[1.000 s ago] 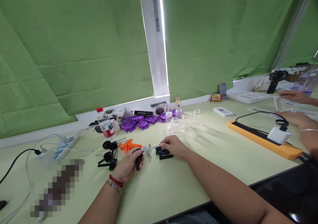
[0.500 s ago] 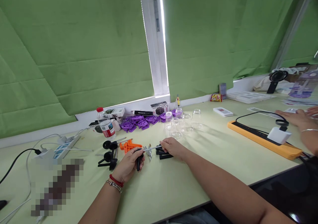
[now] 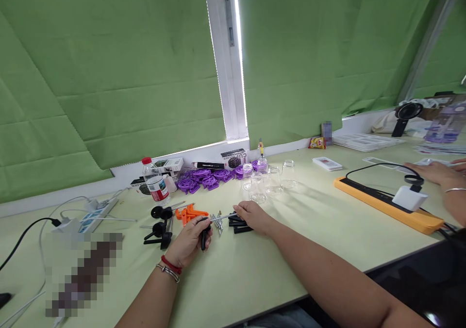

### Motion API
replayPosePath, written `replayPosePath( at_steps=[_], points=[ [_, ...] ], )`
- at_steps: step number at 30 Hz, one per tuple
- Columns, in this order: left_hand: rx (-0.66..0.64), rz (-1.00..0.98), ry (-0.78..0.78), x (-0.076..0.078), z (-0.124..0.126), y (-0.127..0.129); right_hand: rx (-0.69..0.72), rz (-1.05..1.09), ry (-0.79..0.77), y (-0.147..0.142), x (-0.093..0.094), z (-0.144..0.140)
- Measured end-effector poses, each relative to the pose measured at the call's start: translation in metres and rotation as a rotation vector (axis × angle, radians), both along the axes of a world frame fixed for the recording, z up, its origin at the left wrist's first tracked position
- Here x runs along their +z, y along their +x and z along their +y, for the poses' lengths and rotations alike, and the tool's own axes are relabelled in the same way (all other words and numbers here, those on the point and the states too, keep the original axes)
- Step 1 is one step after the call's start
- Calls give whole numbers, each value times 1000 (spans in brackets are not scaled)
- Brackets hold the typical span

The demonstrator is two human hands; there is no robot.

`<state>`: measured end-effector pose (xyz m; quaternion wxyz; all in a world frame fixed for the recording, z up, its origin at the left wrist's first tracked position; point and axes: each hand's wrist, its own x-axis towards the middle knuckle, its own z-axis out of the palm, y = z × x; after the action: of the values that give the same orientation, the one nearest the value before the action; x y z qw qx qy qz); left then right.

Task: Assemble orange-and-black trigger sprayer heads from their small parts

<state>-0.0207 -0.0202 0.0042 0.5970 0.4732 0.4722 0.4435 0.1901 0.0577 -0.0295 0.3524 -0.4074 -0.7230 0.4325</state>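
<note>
My left hand [image 3: 187, 243] is closed around a small black handle [image 3: 203, 238] with a thin metal rod [image 3: 218, 217] running from it to the right. My right hand [image 3: 253, 216] pinches the rod's far end, its fingers resting over a few short black sticks [image 3: 240, 228] on the pale green table [image 3: 255, 274]. Loose screws [image 3: 218, 222] lie between my hands. Orange clips [image 3: 185, 214] and black round-headed parts [image 3: 159, 228] lie just left of my left hand.
Purple plastic parts [image 3: 204, 177], clear glass jars [image 3: 267, 182] and a water bottle [image 3: 155, 182] stand behind. A power strip [image 3: 92, 216] and cables lie at left. An orange-edged board [image 3: 386, 202] with a white charger lies at right, where another person's hand [image 3: 435, 172] rests.
My hands have hardly moved; my right hand has shifted slightly left along the rod. The other person's hands at the far right have drawn back toward the right edge.
</note>
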Motion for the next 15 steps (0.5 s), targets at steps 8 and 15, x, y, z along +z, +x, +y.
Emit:
replayPosePath(
  at_steps=[8,15],
  points=[
    [-3,4,-2,0,-1,-1,-20,6,-29,-1,-3,2],
    [37,-7,8,-2,2,-4,17,142,-39,1,5,-2]
  ],
)
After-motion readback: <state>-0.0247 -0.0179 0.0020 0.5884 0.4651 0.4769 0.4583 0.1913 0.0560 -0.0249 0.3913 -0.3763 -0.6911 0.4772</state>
